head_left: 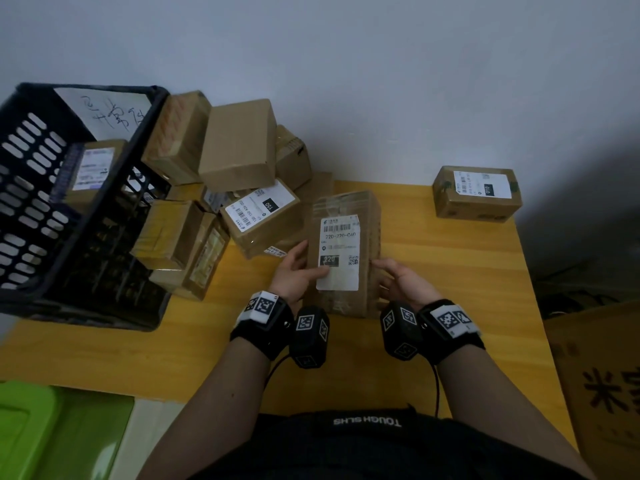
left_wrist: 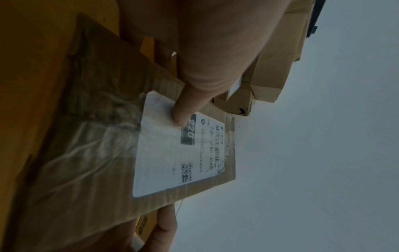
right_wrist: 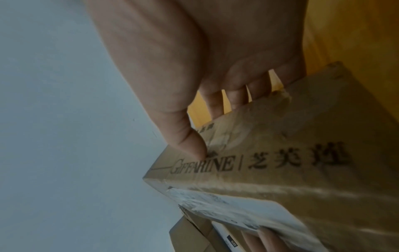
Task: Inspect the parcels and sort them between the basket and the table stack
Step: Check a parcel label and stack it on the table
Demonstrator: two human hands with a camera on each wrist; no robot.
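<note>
Currently both hands, left hand [head_left: 294, 268] and right hand [head_left: 398, 278], clasp the label-up parcel [head_left: 346, 251] above the worktop [head_left: 450, 271] by thumb-and-finger grips at its sides; glossy tape could let it slip onto the leaning parcel heap [head_left: 235, 188] beside the basket [head_left: 69, 216].

My left hand [left_wrist: 215, 51] fills the top of the frame, its thumb [left_wrist: 190, 105] pressed on the near corner of the white label [left_wrist: 168, 153] of the parcel [left_wrist: 97, 153] I hold. The label reads 220 in a dark block, with a barcode and a QR code beside it. Wrinkled clear tape crosses the cardboard at lower left. My right hand's fingers [left_wrist: 164, 228] show under the parcel's bottom edge. More boxes [left_wrist: 270, 81] stand at upper right against a grey wall; the yellow tabletop [left_wrist: 32, 68] lies at left.
</note>
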